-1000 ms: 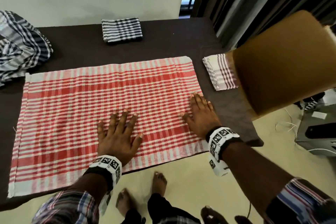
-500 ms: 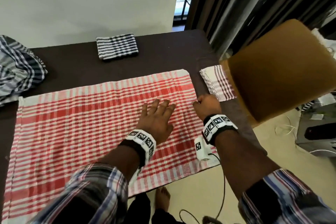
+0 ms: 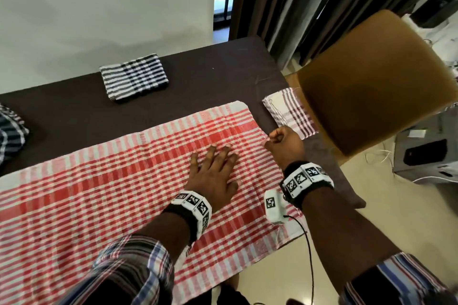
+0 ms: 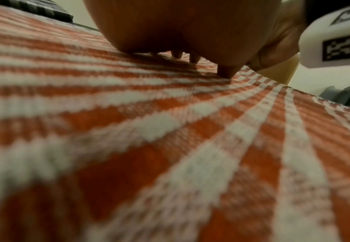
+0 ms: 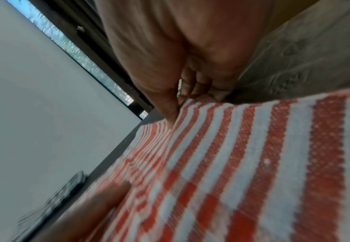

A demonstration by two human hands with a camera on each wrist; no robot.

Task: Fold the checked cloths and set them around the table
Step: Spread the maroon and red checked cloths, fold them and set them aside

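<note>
1. Nearest, my left hand (image 3: 213, 176) lies flat with fingers spread on the red checked cloth (image 3: 111, 193), which is laid out open across the dark counter (image 3: 210, 77).
2. Just beside it, my right hand (image 3: 283, 145) is curled, pinching the cloth's right edge; the right wrist view shows thumb against fingers (image 5: 192, 88) on the hem, which the head view hides.
3. Past that hand lies a folded maroon-striped cloth (image 3: 287, 111), partly under a brown chair back (image 3: 371, 82).
4. Farther off, a folded black checked cloth (image 3: 135, 77) sits near the wall, with a bundle of dark checked cloth (image 3: 11, 131) at the left edge.
</note>
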